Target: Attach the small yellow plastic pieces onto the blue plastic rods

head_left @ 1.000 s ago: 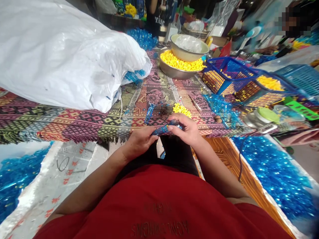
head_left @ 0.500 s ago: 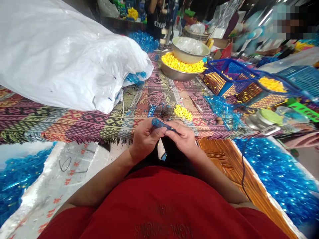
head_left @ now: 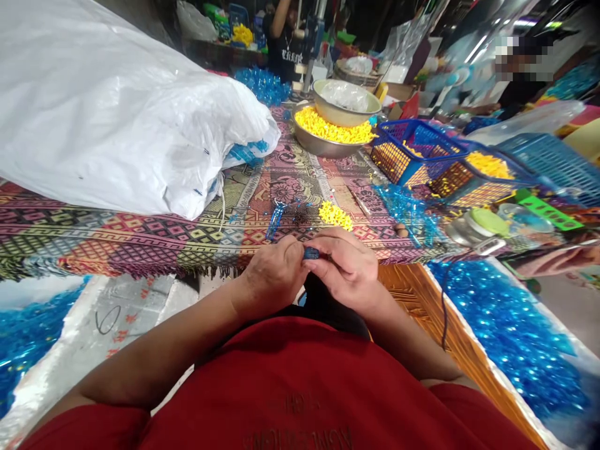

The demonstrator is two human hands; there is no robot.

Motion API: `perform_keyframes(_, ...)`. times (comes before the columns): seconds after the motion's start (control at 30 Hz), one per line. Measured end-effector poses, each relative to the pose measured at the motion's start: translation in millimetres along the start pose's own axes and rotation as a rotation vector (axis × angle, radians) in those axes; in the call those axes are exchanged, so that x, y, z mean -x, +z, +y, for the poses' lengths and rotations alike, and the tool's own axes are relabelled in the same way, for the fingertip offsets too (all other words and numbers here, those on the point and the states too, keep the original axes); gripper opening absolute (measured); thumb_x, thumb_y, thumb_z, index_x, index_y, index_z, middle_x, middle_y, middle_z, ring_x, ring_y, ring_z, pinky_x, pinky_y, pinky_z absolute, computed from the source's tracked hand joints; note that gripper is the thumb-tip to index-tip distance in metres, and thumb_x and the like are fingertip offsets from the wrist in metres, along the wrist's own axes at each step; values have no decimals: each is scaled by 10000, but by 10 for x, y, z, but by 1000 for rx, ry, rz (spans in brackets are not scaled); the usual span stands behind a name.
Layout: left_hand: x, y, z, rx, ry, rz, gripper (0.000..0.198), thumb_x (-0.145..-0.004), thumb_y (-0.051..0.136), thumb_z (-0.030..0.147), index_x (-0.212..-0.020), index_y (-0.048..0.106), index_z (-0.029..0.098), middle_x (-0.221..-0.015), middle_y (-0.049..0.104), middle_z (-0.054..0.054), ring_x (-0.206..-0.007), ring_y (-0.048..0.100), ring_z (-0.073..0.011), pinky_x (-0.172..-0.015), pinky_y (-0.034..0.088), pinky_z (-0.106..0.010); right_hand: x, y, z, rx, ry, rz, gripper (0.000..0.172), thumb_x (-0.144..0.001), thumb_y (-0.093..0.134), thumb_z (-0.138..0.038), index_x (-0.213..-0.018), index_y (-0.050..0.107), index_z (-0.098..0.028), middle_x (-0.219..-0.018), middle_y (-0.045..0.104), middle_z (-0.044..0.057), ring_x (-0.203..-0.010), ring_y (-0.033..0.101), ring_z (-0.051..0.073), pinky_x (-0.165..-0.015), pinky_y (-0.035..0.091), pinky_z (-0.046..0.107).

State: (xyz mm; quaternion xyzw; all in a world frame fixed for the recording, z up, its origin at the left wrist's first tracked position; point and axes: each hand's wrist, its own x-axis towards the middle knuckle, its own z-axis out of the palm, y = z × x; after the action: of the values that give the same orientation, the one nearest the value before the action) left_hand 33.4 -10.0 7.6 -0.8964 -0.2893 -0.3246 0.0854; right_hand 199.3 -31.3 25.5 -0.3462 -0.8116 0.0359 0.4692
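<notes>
- A small blue plastic piece [head_left: 310, 252] is held just in front of the table's edge, between both hands.
- The left hand [head_left: 274, 275] and right hand [head_left: 344, 269] both grip it, closed around it with their fingers.
- Just ahead on the patterned cloth of the table [head_left: 140, 240] lie a heap of yellow pieces [head_left: 335, 215] and a blue plastic bit [head_left: 275, 220].
- Farther off stand a steel basin [head_left: 319, 149] of yellow pieces and a blue basket [head_left: 412, 134].

Patterned cloth over the table [head_left: 140, 234], beyond the fingers [head_left: 330, 250]; white plastic sack [head_left: 117, 119] on it, far left. Below the fingers: wooden ledge [head_left: 412, 290] at right, white printed slab [head_left: 135, 306] at left. Far background: standing person [head_left: 284, 56], cluttered tables, strip lights [head_left: 478, 49].
</notes>
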Motion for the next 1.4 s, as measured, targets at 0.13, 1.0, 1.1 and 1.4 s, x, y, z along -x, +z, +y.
perform_keyframes(0.13,12,16,-24,-29,4,-22,189,-906,344,232,-841,505,158,-688,545,-59,-659,572,-183,-534,450,-263,21,39,16,-8,0,30,150,-865,569,-271,-976,643,-201,-857,658,67,-818,630,190,-731,541,334)
perform_keyframes(1.0,124,39,-169,398,-88,-58,198,-874,528,249,-1036,565,142,-927,685,-90,-862,647,-200,-751,496,-304,202,164,229,-384,331,231,148,-877,574,-254,-999,651,-218,-851,650,32,-717,638,142,-693,541,316)
perform_keyframes(1.1,178,-25,-243,328,-136,-209,189,-876,516,243,-1015,590,139,-912,681,-89,-850,643,-208,-745,491,-316,228,67,346,-438,362,171,258,-889,562,-301,-1136,597,-232,-821,641,15,-636,636,126,-609,550,290)
perform_keyframes(1.4,-20,-240,-212,47,-15,-462,195,-899,444,271,-927,580,134,-867,644,-92,-818,627,-244,-693,473,-350,-95,-277,236,334,-170,-498,337,-928,484,-360,-1139,627,-140,-964,681,109,-903,623,226,-806,520,391)
